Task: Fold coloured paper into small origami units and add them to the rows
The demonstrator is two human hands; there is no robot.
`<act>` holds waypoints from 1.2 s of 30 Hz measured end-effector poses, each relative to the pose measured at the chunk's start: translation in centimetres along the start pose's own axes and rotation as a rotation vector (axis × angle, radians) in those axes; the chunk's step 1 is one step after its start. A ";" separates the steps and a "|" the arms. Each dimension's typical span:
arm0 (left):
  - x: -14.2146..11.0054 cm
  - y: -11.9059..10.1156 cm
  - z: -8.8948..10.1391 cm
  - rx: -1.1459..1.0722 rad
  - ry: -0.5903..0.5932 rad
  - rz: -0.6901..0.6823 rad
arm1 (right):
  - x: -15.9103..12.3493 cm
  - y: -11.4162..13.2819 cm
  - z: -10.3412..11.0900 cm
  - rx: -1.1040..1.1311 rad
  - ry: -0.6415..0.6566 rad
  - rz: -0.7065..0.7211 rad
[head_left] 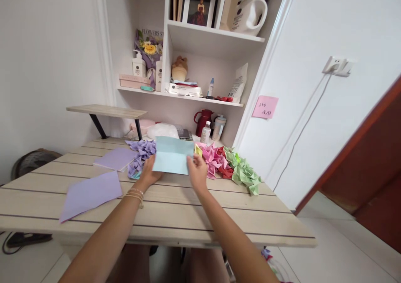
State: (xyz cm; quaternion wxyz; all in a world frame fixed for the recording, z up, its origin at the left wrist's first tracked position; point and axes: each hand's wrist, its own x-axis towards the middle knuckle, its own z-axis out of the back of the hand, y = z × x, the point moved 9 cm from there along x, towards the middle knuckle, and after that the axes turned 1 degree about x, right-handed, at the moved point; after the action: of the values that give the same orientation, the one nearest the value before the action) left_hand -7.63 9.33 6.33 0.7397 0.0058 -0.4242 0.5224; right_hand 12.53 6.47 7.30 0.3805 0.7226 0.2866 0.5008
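Observation:
A light blue sheet of paper (173, 156), with a faint crease across it, is held up above the table between my two hands. My left hand (149, 173) grips its left edge, the fingers partly hidden behind the sheet. At the right edge, my right hand (198, 170) pinches the paper with curled fingers. Folded purple paper pieces (142, 153) lie just beyond my left hand. Past my right hand is a heap of pink folded paper pieces (213, 157), with red and green ones (246, 172) beside it.
Two lots of purple paper lie at the left: a near sheet (90, 194) and a stack (115, 159) behind it. A small raised wooden shelf (106, 110) stands at the back left. A white bottle (205, 133) and a red jug (203, 122) stand at the back of the table (169, 216).

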 end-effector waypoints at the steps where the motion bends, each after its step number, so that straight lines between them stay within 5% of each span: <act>1: 0.0 -0.4 0.3 0.035 0.000 0.001 | 0.7 -0.5 1.9 0.009 -0.027 -0.010; 5: -0.7 0.3 0.6 0.323 0.116 0.213 | 2.1 -2.6 7.8 0.110 -0.170 -0.084; 8: -1.8 2.6 -0.1 0.406 0.300 0.414 | 2.2 -3.1 9.4 0.121 -0.210 -0.092; 14: -1.7 3.5 -0.5 0.328 0.304 0.398 | 1.8 -3.6 7.9 0.120 -0.074 -0.154; 19: -1.3 0.7 -0.1 0.203 0.150 0.288 | 1.3 -3.5 6.3 0.184 0.049 -0.184; 22: -1.1 -1.7 -0.3 -0.196 0.069 0.225 | 1.3 -3.1 5.6 0.230 0.103 -0.184; 28: -1.9 -4.2 -3.6 -0.730 0.378 0.295 | 0.7 -2.5 3.7 0.358 0.305 -0.238; 36: -1.3 -1.8 -3.2 -0.851 0.186 0.333 | 1.0 -2.4 5.4 0.006 0.223 -0.127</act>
State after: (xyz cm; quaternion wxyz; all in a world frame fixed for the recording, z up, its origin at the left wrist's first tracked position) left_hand -4.36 8.98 4.26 0.6171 -0.4133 -0.5280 0.4118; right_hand 17.91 7.19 4.66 0.3749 0.6441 0.3739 0.5521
